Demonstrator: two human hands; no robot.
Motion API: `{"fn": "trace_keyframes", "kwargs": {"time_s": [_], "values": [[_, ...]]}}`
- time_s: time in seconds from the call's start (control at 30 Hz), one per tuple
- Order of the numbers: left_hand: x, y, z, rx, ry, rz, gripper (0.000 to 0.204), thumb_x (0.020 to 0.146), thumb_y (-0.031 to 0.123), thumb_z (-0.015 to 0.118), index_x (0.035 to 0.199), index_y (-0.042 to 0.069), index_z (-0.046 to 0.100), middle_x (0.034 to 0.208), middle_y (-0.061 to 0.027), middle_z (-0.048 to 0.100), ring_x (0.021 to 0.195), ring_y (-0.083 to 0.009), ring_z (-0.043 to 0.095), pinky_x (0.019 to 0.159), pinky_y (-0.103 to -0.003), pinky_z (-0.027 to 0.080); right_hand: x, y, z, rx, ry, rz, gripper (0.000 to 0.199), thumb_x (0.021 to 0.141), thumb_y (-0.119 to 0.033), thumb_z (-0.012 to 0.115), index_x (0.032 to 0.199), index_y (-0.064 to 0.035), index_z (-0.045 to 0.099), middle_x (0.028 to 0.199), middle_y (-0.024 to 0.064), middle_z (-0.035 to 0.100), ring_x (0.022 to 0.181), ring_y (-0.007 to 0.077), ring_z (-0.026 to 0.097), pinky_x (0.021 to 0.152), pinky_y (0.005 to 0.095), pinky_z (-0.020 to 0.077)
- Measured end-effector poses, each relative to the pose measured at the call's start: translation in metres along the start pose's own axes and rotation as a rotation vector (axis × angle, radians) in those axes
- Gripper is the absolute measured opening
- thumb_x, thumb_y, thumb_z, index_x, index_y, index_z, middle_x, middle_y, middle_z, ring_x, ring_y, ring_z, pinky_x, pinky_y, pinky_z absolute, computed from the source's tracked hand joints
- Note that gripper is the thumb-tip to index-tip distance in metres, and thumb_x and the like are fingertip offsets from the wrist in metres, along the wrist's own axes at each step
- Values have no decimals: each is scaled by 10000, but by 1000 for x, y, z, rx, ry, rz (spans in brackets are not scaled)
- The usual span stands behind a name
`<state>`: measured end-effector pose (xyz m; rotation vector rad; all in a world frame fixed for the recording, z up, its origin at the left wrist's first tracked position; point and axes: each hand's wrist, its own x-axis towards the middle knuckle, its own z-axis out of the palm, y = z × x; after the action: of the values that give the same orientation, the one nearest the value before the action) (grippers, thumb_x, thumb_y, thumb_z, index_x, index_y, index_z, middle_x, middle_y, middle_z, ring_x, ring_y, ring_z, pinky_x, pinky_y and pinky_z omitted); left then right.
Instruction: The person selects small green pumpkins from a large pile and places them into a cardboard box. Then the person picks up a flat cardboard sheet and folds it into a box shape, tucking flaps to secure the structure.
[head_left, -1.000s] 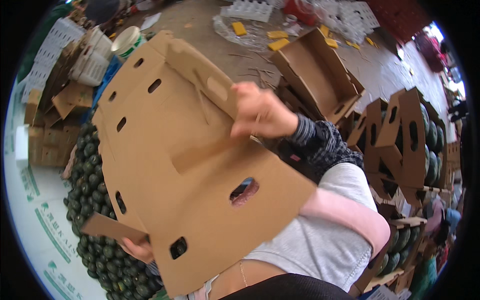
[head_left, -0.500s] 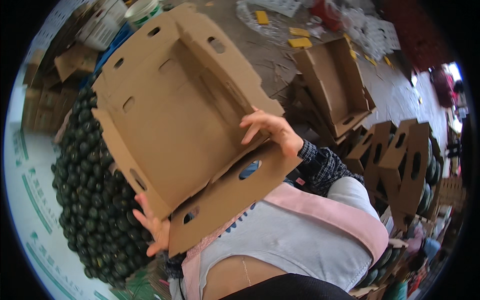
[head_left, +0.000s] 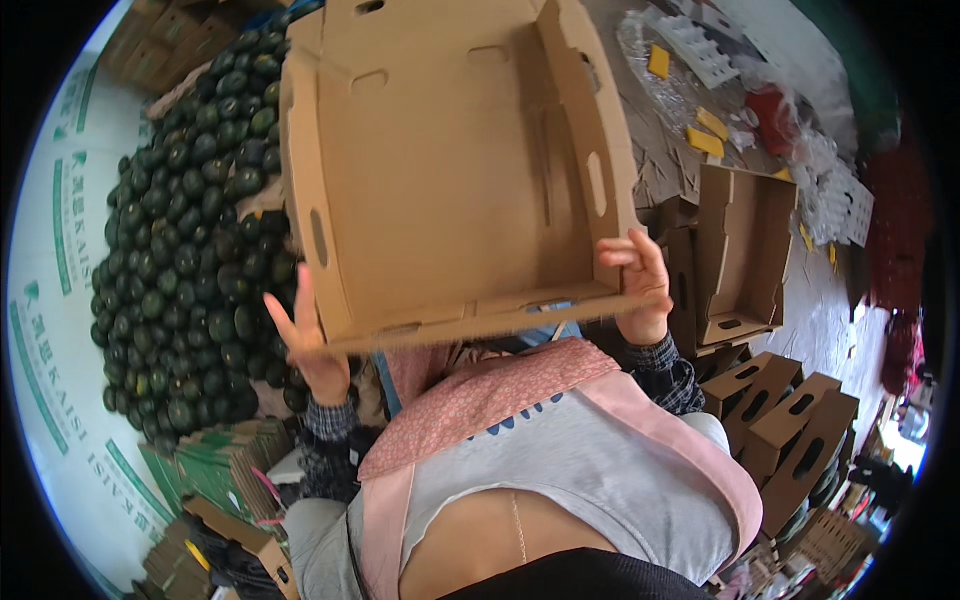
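Observation:
In front of my body is a shallow cardboard box (head_left: 450, 190), its inside facing me. Its near flap (head_left: 480, 325) shows edge-on and blurred, standing up along the near side. My left hand (head_left: 318, 350) touches the near left corner with its palm side, fingers stretched and spread outside the wall. At the near right corner, my right hand (head_left: 642, 290) has its fingers bent over the wall's end, with the flap's end against its palm. The side walls carry oval hand holes. What supports the box underneath is hidden.
A big heap of dark green round fruit (head_left: 190, 270) lies left of the box. At right stand an open cardboard box (head_left: 745, 255) and several boxes with hand holes (head_left: 790, 420). Flattened green cartons (head_left: 225, 465) are stacked at lower left. Plastic wrap (head_left: 640, 50) and yellow pieces (head_left: 705, 142) litter the floor.
The box has turned squarer to me. Its near flap, slanting toward my body before, has swung up to edge-on. My right hand has come down to the near right corner; the view has shifted.

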<state>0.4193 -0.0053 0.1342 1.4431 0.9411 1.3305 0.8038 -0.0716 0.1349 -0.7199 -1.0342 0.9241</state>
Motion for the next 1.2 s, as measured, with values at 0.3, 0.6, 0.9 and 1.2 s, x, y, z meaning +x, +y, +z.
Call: {"fn": "trace_keyframes", "kwargs": {"time_s": [0.3, 0.6, 0.9, 1.2], "values": [[57, 63, 36, 1346, -535, 397, 390, 904, 195, 604, 1221, -31, 574, 1440, -177, 391, 1368, -323, 348, 1133, -565, 189, 54, -33, 48, -1528, -409, -216, 475, 794, -172, 727, 1207, 2, 570, 1243, 161, 537, 1134, 333, 512, 956, 401, 427], [50, 32, 38, 902, -1410, 131, 311, 658, 56, 628, 957, -10, 580, 837, -169, 545, 780, -347, 594, 668, -415, 505, 69, -7, 14, -1080, -1381, 455, 334, 740, -294, 674, 916, -16, 616, 912, 181, 602, 899, 374, 600, 772, 442, 500], [125, 83, 44, 1158, -1048, 84, 504, 794, 436, 693, 1031, 3, 588, 894, -195, 571, 872, -362, 574, 748, -466, 472, 121, 5, 35, -1646, -812, 523, 366, 777, -119, 611, 1024, 31, 385, 762, 311, 621, 771, 448, 644, 669, 517, 522], [229, 4, -15, 1218, 14, -85, 834, 792, 439, 699, 1407, 31, 313, 1329, -302, 379, 1226, -466, 418, 991, -480, 432, 164, -17, 22, -1090, -317, 530, 300, 777, -71, 674, 1019, -7, 509, 726, 128, 611, 715, 268, 648, 676, 367, 524]]}}
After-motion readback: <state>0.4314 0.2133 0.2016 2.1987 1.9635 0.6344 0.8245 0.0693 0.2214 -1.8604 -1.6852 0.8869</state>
